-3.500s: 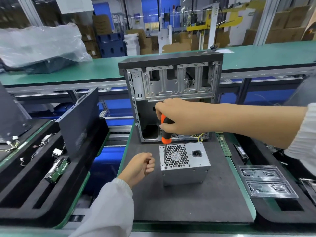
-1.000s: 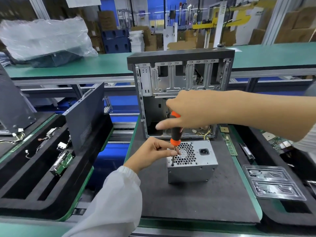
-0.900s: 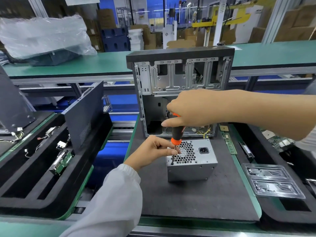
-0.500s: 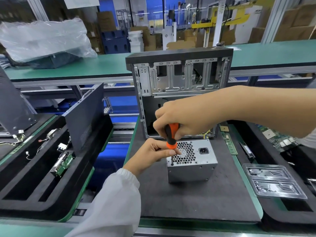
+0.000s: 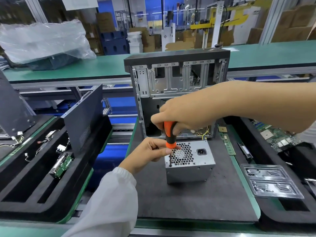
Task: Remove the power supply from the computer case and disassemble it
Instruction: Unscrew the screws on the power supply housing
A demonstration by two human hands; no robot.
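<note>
- A boxy grey sheet-metal power supply (image 5: 189,165) stands on the dark foam mat (image 5: 188,202), its honeycomb grille facing up.
- The left hand (image 5: 150,154) pinches the thin steel shank just under the orange collar.
- The right hand (image 5: 184,115) wraps the black-and-orange handle of the upright screwdriver (image 5: 169,134), tip at the grille's near-left corner.
- Just behind stands the open computer case (image 5: 177,86), stamped bare metal under a black top.

single head cam, wide-angle, looks forward and down, close over the dark mat (image 5: 196,199), conveyor bench (image 5: 106,69) behind.
</note>
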